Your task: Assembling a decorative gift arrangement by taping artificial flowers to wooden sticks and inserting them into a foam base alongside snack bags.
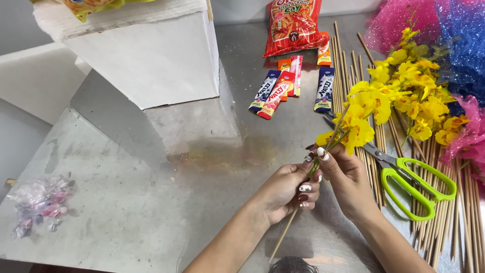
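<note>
My left hand (288,191) is closed around a thin wooden skewer (283,235) together with the green stem of a yellow artificial flower sprig (359,132). My right hand (346,177) pinches the same stem and skewer just above the left hand, at the base of the yellow blossoms. The skewer's lower end sticks out below my left fist toward the front edge. A larger bunch of yellow flowers (409,86) lies behind, to the right.
Green-handled scissors (411,179) lie on several loose wooden skewers (457,212) at right. Snack sticks (275,91) and a red snack bag (293,25) lie at the back. A white box (151,60) stands back left, wrapped candies (40,202) lie front left, pink and blue mesh (454,30) is piled far right.
</note>
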